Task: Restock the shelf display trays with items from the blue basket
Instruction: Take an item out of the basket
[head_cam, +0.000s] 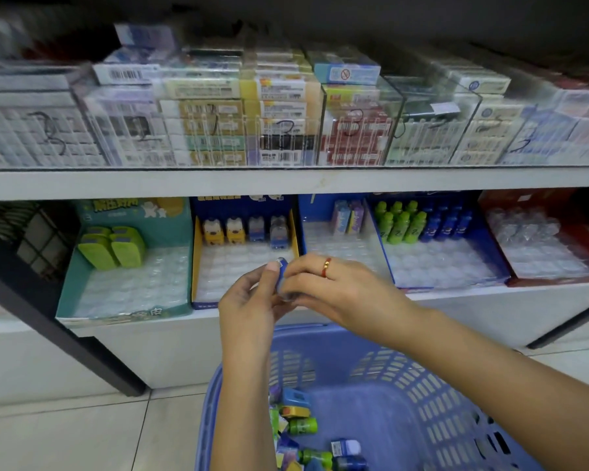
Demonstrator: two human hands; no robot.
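Observation:
Both hands meet above the blue basket [422, 396], in front of the lower shelf. My left hand [249, 300] and my right hand [334, 287] together pinch a small blue item [282, 273] with a clear cap. Just behind it lies the blue-and-yellow display tray [198, 266], with a row of yellow and blue items at its back. The basket holds several small green, blue and yellow items [300, 426] at its bottom.
A teal tray [72, 283] with green items stands at left. To the right are a blue tray [388, 260] with green and blue bottles and a red tray [510, 266]. Clear bins of boxed goods [286, 130] fill the upper shelf. A black post [65, 334] slants at left.

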